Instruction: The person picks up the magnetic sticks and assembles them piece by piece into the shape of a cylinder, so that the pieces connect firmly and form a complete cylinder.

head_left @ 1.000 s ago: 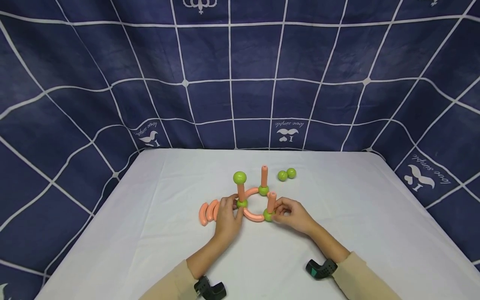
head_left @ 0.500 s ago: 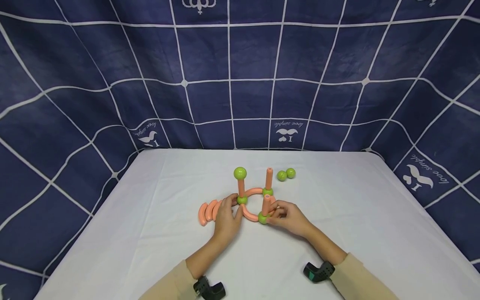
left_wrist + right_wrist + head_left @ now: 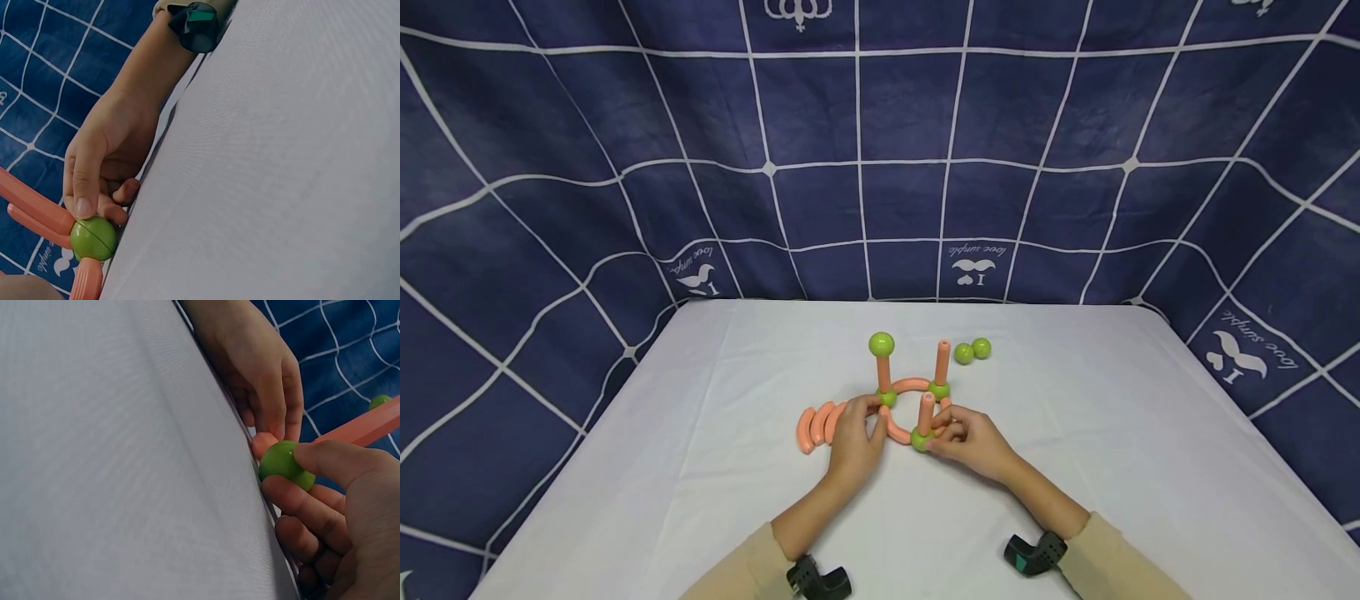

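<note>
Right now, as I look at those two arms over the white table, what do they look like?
They are a person's. The left hand and right hand wear no gloves. Both arms have plain beige fabric sleeves ending on the forearm, and black, angular wrist devices; the right one shows a green patch.

The white-clothed table holds a frame, loose arcs and two green balls.
</note>
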Demonstrator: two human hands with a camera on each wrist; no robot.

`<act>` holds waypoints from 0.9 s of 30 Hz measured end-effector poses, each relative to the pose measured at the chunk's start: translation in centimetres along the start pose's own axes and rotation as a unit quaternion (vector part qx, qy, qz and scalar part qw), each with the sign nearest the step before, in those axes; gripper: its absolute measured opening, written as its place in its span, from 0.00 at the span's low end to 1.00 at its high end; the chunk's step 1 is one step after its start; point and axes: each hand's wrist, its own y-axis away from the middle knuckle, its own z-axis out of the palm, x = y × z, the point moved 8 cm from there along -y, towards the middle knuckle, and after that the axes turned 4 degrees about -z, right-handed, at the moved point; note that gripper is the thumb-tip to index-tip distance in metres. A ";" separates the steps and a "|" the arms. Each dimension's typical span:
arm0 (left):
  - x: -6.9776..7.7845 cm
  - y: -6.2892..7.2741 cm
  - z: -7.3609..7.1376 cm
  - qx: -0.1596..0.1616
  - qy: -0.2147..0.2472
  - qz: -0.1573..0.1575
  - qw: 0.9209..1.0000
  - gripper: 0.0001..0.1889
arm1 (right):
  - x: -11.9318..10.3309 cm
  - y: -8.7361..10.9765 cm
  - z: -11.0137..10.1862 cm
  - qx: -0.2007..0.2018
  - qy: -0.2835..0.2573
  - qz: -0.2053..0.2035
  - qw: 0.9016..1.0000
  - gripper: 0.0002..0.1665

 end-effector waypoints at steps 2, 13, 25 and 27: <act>0.0 0.0 0.0 -0.001 -0.001 -0.001 1.000 0.10 | 0.0 0.0 0.0 0.001 -0.002 -0.003 1.000 0.16; 0.1 0.2 0.9 -0.059 -0.016 -0.009 0.998 0.20 | -0.5 0.1 0.2 -0.006 -0.013 0.002 1.000 0.14; 0.2 0.4 1.8 -0.107 -0.067 0.016 0.992 0.25 | -1.1 0.0 0.8 -0.011 0.010 -0.005 1.000 0.08; 0.3 0.4 1.7 -0.106 -0.062 0.021 0.992 0.25 | -1.6 0.1 1.0 -0.016 0.014 -0.008 1.000 0.09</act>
